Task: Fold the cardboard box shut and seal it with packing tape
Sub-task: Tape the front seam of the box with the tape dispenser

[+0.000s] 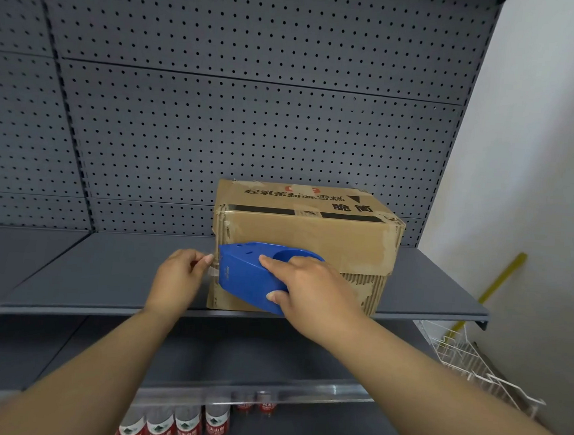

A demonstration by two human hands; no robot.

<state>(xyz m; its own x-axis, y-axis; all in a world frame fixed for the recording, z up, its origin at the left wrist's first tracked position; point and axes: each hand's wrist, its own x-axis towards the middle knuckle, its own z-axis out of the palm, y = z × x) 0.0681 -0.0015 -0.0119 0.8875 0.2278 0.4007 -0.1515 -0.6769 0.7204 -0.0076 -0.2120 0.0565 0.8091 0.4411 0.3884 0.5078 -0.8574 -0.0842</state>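
Both arms are outstretched: tape (pixel 213 270) is pinched by the left hand (pixel 178 277), a dispenser (pixel 245 275) gripped by the right hand (pixel 311 288), against the box (pixel 306 232).

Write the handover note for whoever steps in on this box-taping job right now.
Left hand: pinching the loose end of the clear tape at the box's near left corner.
Right hand: gripping the blue tape dispenser, held against the front face of the box.
Cardboard box: sits on the grey shelf, top flaps folded down, with a dark gap showing along the centre seam.
Done: flaps folded down; tape end started at the left corner.
Left: stick the tape end down, run the dispenser along the box, cut, press down. Whether the top seam has fresh tape is unclear.
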